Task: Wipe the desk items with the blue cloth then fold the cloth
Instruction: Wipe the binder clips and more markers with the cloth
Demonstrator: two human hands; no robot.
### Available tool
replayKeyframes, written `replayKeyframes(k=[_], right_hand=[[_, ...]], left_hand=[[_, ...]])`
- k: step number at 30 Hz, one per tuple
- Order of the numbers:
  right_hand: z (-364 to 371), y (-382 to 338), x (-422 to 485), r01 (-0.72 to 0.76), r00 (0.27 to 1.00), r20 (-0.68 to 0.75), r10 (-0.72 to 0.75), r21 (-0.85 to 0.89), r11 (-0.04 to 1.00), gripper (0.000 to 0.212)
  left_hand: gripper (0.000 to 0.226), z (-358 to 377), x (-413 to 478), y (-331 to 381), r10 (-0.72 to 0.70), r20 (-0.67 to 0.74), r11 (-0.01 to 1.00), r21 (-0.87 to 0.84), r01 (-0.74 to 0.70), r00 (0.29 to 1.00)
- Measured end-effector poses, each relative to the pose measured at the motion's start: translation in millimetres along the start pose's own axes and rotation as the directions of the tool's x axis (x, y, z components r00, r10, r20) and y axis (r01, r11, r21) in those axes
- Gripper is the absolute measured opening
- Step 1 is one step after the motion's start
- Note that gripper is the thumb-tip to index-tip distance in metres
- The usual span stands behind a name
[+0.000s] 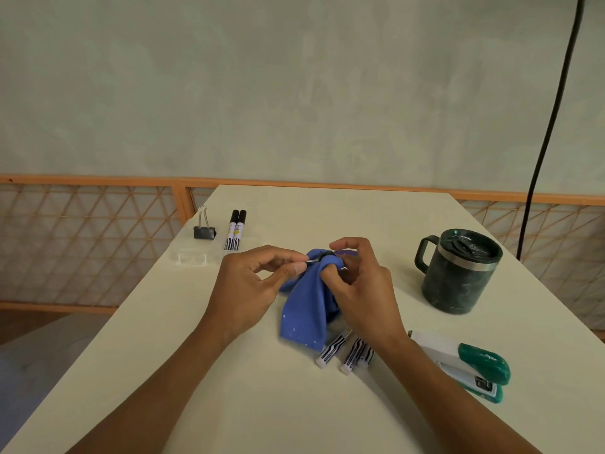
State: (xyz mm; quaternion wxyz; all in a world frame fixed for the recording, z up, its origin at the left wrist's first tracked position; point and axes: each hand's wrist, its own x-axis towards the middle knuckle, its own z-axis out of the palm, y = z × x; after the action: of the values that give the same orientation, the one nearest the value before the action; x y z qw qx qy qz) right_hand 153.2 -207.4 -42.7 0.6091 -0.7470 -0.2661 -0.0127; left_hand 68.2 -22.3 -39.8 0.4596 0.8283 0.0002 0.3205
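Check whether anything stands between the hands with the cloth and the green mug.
Nothing visible does. Bare desk lies between the right hand holding the blue cloth and the mug. The stapler lies nearer the person, off that line.

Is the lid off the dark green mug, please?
No, the lid sits on top of the mug, covering its opening.

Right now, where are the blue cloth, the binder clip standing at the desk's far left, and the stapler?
blue cloth (304, 319): head view, on its hanging lower fold.
standing binder clip (204, 232): head view, on its black body.
green stapler (484, 361): head view, on its top cap.
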Motion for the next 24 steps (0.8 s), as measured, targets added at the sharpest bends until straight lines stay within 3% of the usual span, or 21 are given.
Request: replayKeyframes(k=[8, 12, 19, 24], right_hand=[[-7.2, 5.2, 2.5, -0.048, 0.975, 0.222, 0.013, 0.149, 0.988, 0.062], [-9.8, 3.5, 1.8, -0.049, 0.974, 0.227, 0.015, 0.144, 0.988, 0.049], [-8.1, 0.7, 3.3, -0.049, 0.997, 0.054, 0.046, 0.049, 0.998, 0.018], [-8.2, 3.1, 3.2, -0.075, 0.981, 0.19, 0.042, 0.166, 0.983, 0.046]], left_hand=[[0.013, -4.5, 1.6, -4.5, -0.141, -0.033, 0.984, -0.118, 0.136, 0.989], [0.013, -5.0, 2.5, -4.9, -0.159, -0.042, 0.982, -0.109, 0.154, 0.986], [0.012, 0.6, 0.6, -0.8, -0.148, -0.016, 0.985, -0.088, 0.146, 0.989], [0.014, -2.6, 0.9, -4.8, -0.192, -0.024, 0.97, -0.155, 0.186, 0.981]])
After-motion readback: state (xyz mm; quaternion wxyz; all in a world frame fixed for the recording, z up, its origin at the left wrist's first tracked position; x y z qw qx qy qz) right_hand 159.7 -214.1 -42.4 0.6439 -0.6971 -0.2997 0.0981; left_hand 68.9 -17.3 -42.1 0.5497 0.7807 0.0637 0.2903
